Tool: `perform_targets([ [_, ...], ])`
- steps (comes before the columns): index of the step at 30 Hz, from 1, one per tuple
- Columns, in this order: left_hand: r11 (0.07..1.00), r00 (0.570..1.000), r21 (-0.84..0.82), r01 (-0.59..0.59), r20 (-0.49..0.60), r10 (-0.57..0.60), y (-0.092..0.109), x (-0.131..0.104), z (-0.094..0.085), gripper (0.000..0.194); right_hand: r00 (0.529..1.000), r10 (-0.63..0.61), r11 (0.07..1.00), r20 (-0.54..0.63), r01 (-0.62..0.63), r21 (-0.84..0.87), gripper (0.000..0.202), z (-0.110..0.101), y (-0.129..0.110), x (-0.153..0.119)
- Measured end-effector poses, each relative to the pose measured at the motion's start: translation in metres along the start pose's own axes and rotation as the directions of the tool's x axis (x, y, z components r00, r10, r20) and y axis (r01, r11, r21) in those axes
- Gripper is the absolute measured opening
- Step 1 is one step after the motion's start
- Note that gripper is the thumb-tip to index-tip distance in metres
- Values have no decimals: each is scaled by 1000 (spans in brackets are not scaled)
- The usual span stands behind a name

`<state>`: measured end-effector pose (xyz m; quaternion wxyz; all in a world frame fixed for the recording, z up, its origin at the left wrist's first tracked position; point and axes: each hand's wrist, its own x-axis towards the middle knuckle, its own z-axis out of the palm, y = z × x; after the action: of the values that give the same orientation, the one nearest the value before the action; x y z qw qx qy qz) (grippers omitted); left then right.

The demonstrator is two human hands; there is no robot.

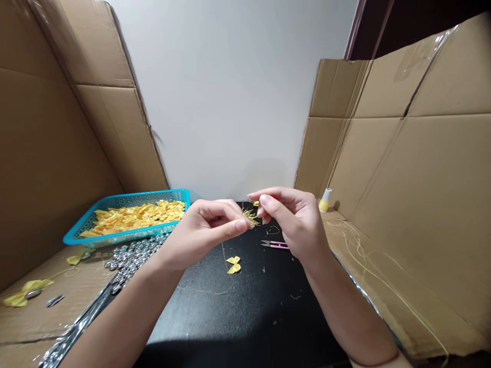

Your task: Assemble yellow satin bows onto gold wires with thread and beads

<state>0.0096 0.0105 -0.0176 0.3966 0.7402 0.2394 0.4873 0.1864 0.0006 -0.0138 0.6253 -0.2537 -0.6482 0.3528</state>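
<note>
My left hand point(215, 227), thumb and forefinger pinched, is beside a spiky gold tinsel piece point(251, 217) at its fingertips. Close on its right, my right hand point(289, 212) has thumb and forefinger together; anything between them is too small to make out. Below my left hand a thin thread point(224, 255) hangs down toward a small yellow bow point(233, 265) over the black table point(238, 322). Pink-handled snips point(275, 245) lie by my right hand, partly hidden by it.
A blue basket point(71, 236) of yellow bows point(134, 217) stands at left, with silver beads point(134, 255) before it. More bows and silver pieces lie far left. A thread spool point(325, 200) stands right, near loose thread point(383, 283). Cardboard walls point(418, 168) flank the table.
</note>
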Motion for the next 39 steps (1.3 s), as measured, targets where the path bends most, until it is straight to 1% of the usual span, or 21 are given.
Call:
perform_targets([
  [4, 1000, 1000, -4, 6, 13, -6, 0, 0, 0, 16, 1000, 18, 1000, 5, -17, -10, 16, 1, 0, -1],
  [7, 1000, 1000, 3, 18, 13, -18, 1, 0, 1, 18, 1000, 23, 1000, 19, -23, -6, 17, 3, 1, -1],
  [13, 999, 1000, 16, 28, -9, -28, -1, 2, 2, 22, 989, 82, 996, 121, -86, 24, 19, 0, 6, 4],
  [16, 999, 999, 38, 31, -21, -30, -3, 5, 2, 23, 981, 80, 997, 179, -82, 1, 20, -3, 10, 8],
  [21, 996, 999, 79, 31, -23, -30, -5, 7, 1, 26, 969, 103, 995, 224, -103, -15, 20, -7, 13, 14],
  [24, 995, 1000, 97, 20, -2, -20, -4, 6, 1, 26, 969, 141, 990, 203, -144, 1, 21, -8, 14, 15],
  [27, 994, 1000, 105, 14, 10, -16, -2, 5, 1, 26, 973, 158, 983, 166, -171, 66, 21, -7, 14, 15],
  [31, 994, 1000, 108, 20, 21, -22, 0, 4, 2, 25, 981, 147, 981, 128, -161, 108, 21, -4, 12, 15],
  [39, 999, 1000, 44, -2, 18, 2, -5, 7, -1, 19, 988, 125, 986, 95, -134, 95, 25, -4, 11, 15],
])
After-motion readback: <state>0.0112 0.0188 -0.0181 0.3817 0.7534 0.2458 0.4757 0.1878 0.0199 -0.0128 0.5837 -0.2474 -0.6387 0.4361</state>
